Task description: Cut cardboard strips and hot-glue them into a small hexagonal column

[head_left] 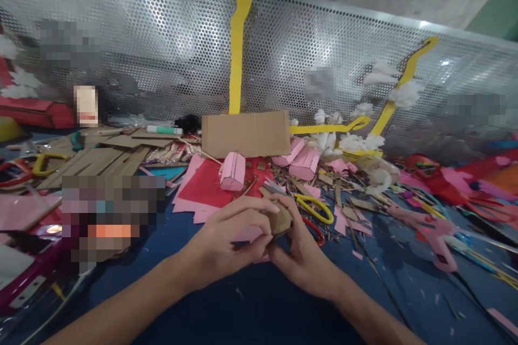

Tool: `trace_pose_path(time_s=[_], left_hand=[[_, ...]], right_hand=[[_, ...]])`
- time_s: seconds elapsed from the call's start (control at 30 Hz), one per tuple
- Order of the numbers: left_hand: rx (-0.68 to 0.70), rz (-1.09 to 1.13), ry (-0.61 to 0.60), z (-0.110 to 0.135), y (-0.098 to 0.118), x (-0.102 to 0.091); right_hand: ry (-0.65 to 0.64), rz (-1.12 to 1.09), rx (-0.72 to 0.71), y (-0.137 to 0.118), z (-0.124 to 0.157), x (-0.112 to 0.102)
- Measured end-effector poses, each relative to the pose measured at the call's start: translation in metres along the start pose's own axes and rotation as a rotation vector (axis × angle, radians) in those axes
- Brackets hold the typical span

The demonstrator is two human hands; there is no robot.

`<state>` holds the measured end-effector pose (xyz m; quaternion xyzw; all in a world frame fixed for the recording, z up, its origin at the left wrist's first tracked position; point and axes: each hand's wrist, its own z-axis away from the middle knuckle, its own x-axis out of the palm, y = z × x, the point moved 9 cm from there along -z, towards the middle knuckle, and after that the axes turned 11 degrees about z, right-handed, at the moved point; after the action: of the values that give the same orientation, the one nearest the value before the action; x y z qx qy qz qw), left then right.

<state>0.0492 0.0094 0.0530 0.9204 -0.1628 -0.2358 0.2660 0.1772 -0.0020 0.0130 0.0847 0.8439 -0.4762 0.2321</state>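
Both my hands meet over the blue table (251,307), closed round one small brown cardboard piece (280,220). My left hand (226,242) grips it from the left with curled fingers, the index finger lying along its top. My right hand (301,253) pinches it from the right and below. Yellow-handled scissors (313,206) and a red-handled pair (314,229) lie just beyond my right hand. A pink paper-covered block (232,171) rests on red paper (202,186) behind my hands.
A folded brown cardboard sheet (246,133) stands before the perforated metal panel (162,48), with yellow paper strips (237,38) and cotton tufts (356,141). More pink blocks (303,160), cardboard scraps (101,159), a glue stick (164,130) and paper cuttings litter the table.
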Motion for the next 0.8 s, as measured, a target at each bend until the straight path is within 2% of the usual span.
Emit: trace_pose_path(time_s=[0.13, 0.3, 0.43, 0.5, 0.63, 0.8], left_hand=[[-0.119, 0.031, 0.019, 0.001, -0.015, -0.001], [-0.422, 0.215, 0.106, 0.005, -0.044, -0.005], [-0.609, 0.35, 0.182, 0.007, -0.058, -0.007], [-0.649, 0.403, 0.188, 0.008, -0.062, -0.006], [-0.691, 0.484, 0.124, 0.011, -0.069, 0.001], [-0.673, 0.568, 0.122, 0.012, -0.072, 0.003]], right_hand=[[-0.002, -0.07, 0.079, 0.006, -0.001, 0.001], [0.008, -0.341, 0.225, 0.019, -0.001, 0.005], [-0.01, -0.495, 0.269, 0.029, -0.002, 0.01], [0.028, -0.5, 0.267, 0.035, -0.003, 0.007], [0.055, -0.491, 0.251, 0.041, -0.005, 0.005], [0.059, -0.472, 0.225, 0.036, -0.006, 0.002]])
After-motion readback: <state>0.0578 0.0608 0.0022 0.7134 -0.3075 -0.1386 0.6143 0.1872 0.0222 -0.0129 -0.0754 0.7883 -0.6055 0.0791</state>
